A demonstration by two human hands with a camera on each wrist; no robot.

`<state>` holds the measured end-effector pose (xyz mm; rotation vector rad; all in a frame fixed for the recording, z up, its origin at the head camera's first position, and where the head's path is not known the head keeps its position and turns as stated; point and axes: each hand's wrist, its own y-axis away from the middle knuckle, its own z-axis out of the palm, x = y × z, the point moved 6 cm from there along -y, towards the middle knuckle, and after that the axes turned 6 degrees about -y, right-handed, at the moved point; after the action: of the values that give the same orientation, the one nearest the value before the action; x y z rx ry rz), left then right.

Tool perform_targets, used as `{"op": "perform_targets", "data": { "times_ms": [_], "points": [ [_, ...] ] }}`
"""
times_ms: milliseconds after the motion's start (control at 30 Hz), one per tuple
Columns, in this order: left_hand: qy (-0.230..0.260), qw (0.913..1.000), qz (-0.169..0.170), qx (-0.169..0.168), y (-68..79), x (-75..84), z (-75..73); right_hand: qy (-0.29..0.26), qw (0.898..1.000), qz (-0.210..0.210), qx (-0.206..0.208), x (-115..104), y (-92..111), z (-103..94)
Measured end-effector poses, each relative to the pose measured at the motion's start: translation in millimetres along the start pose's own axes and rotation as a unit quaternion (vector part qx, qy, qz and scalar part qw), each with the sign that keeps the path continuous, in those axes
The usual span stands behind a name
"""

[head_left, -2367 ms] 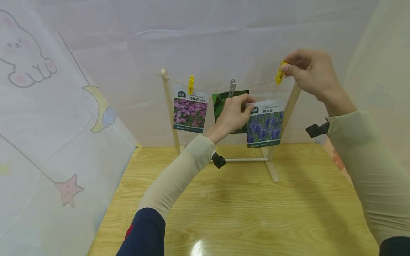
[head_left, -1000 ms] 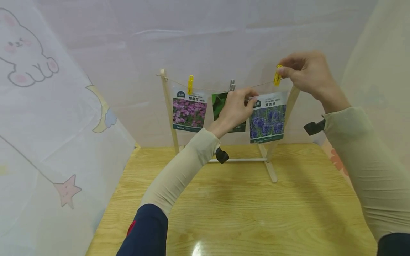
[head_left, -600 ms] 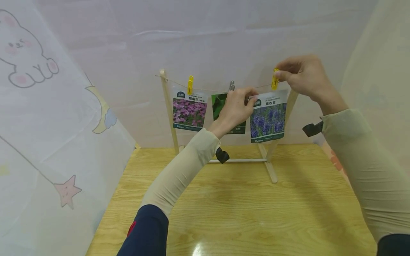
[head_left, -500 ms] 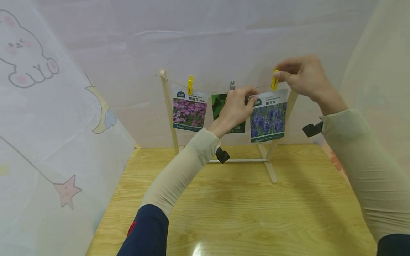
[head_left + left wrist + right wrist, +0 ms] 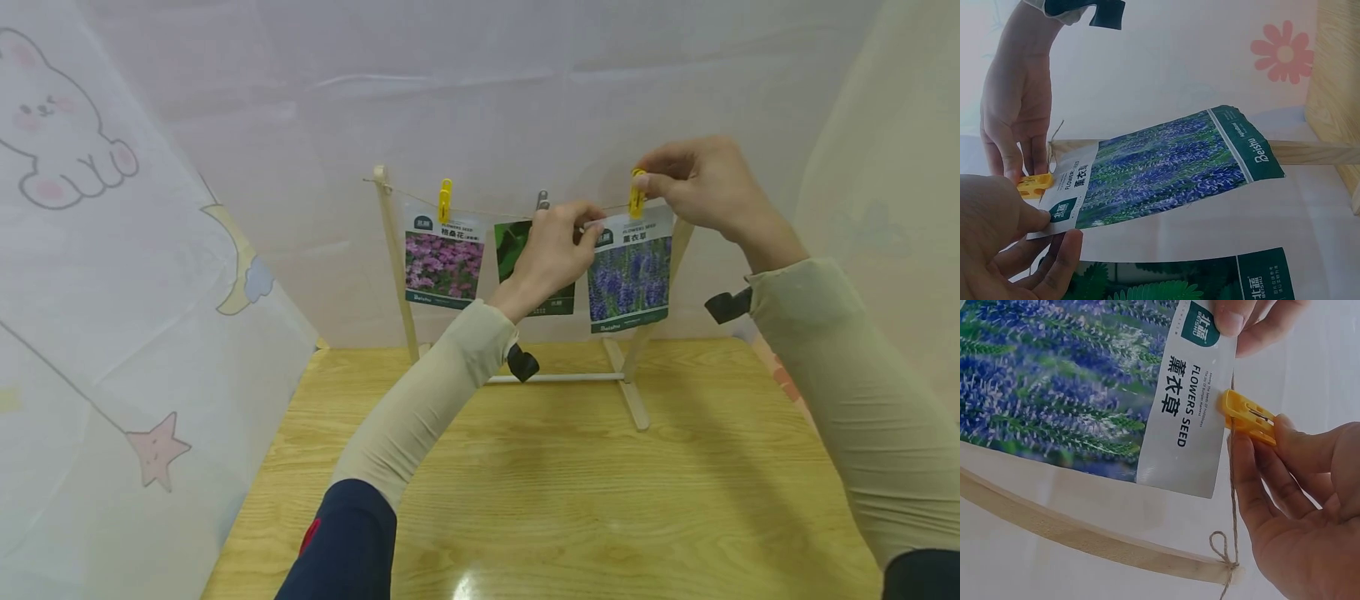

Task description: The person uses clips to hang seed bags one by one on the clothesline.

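Observation:
A seed packet (image 5: pixel 630 275) printed with purple-blue flowers is pinched at its upper left corner by my left hand (image 5: pixel 551 254). My right hand (image 5: pixel 701 187) pinches a yellow clothespin (image 5: pixel 637 196) between thumb and fingers. In the right wrist view the clothespin's nose (image 5: pixel 1230 406) meets the packet's top edge at the twine (image 5: pixel 1233 487). Left of these hangs a pink-flower seed packet (image 5: pixel 444 268) under another yellow clothespin (image 5: pixel 446 200). A green packet (image 5: pixel 512 246) hangs mid-line below a grey clothespin (image 5: pixel 542 200), partly hidden behind my left hand.
The twine runs between the posts of a wooden stand, its left post (image 5: pixel 397 267) fully showing. A foot (image 5: pixel 634 404) of the stand rests on the wood-grain table (image 5: pixel 525 500). A pale printed cloth (image 5: pixel 150 250) forms the left side and back.
My right hand has moved left and down along the twine with the yellow clothespin, to the packet's top edge. My left hand has raised the purple-flower packet slightly up and right.

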<state>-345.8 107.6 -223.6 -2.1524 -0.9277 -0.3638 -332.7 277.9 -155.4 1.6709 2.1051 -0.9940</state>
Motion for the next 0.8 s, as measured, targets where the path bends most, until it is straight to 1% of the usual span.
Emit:
{"op": "perform_targets", "data": {
  "times_ms": [167,533,800],
  "points": [
    [0.001,1.0,0.0,0.0,-0.9,0.2,-1.4,-0.001,1.0,-0.008,-0.008,-2.5,-0.2,2.6],
    [0.001,0.9999,-0.01,-0.001,-3.1,-0.9,-2.2,-0.01,1.0,-0.023,-0.015,-4.5,0.0,7.4],
    [-0.001,0.9999,-0.012,0.0,-3.9,-1.7,-1.9,-0.015,0.999,-0.018,-0.032,-4.9,0.5,8.4]
  ]
}}
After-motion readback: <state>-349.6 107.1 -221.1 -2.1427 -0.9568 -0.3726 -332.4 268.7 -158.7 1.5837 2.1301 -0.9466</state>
